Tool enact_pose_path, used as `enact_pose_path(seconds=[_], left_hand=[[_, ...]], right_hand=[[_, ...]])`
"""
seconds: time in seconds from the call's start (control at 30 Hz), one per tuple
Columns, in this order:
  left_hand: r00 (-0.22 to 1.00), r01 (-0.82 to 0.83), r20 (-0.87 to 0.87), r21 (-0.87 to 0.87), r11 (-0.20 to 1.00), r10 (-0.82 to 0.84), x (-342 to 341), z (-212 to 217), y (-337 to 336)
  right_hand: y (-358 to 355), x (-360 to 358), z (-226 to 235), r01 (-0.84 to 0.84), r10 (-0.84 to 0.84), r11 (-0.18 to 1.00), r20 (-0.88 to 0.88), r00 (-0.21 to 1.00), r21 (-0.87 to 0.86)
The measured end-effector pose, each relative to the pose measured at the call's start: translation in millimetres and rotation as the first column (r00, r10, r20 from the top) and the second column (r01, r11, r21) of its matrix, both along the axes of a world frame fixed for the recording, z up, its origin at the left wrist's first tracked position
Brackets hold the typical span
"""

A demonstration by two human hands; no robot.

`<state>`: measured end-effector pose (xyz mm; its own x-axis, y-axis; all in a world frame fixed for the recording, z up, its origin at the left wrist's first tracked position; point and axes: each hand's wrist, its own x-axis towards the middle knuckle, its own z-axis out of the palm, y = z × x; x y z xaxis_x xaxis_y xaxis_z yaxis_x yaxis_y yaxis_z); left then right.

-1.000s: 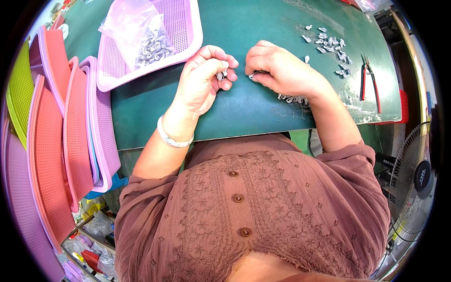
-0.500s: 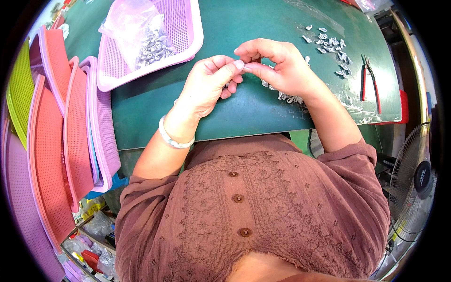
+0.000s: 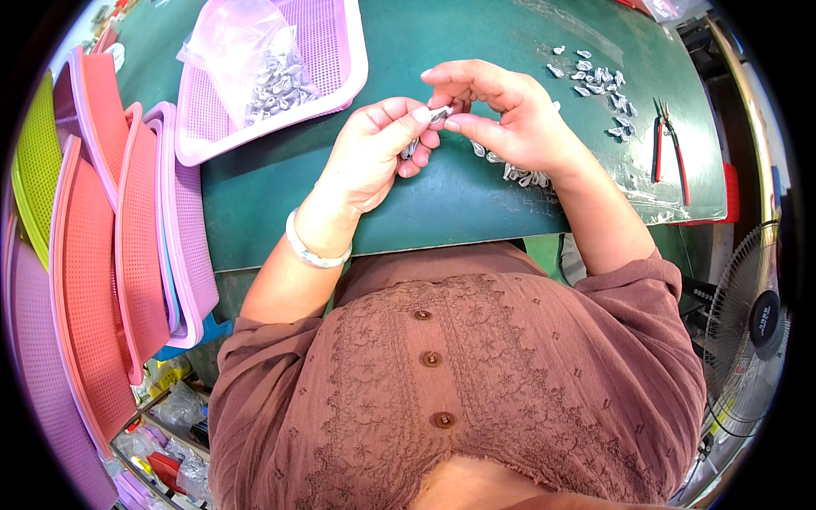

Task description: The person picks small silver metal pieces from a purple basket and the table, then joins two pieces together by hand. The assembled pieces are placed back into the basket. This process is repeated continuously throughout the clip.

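Over the green table, my left hand (image 3: 374, 144) pinches a small grey teardrop-shaped piece (image 3: 439, 114) between thumb and index finger. Another grey piece (image 3: 409, 150) shows under its curled lower fingers. At the far end of the pinched piece is my right hand (image 3: 510, 110), its thumb and a bent finger closed around that end while the index finger arches above. Exact contact there is partly hidden. Beneath the right wrist lies a small group of similar pieces (image 3: 527, 177), partly covered by the hand and forearm.
More grey pieces (image 3: 600, 81) lie scattered at the right, near red-handled pliers (image 3: 670, 153). A pink perforated basket (image 3: 355, 51) at the upper left holds a clear bag (image 3: 234, 51) of such pieces. Stacked colored baskets (image 3: 93, 255) rise at the left; a fan (image 3: 748, 314) stands right.
The fingertips of both hands have drawn slightly apart, so the grey piece between them now shows. The right hand has shifted a little away and up.
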<state>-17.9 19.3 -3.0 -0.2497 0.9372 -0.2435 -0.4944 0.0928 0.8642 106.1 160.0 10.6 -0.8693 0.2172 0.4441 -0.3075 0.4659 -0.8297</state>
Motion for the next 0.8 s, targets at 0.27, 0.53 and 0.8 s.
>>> enact_pose_path(seconds=[0.27, 0.53, 0.8], left_hand=[[0.999, 0.037, -0.003, -0.003, 0.999, -0.037, 0.4, 0.8, -0.4], [0.999, 0.019, -0.036, -0.023, 1.0, -0.02, 1.5, 1.2, -0.4], [0.995, -0.025, -0.093, -0.078, 0.997, 0.018, 4.7, 4.6, -0.1]], right_hand=[[0.5, 0.3, -1.1, 0.005, -0.005, 1.0, -0.016, 1.0, 0.01], [-4.1, -0.5, -3.2, -0.034, 0.034, 0.969, -0.001, 0.999, -0.245], [-5.3, -0.1, -2.1, -0.005, 0.023, 0.947, 0.051, 0.998, -0.321]])
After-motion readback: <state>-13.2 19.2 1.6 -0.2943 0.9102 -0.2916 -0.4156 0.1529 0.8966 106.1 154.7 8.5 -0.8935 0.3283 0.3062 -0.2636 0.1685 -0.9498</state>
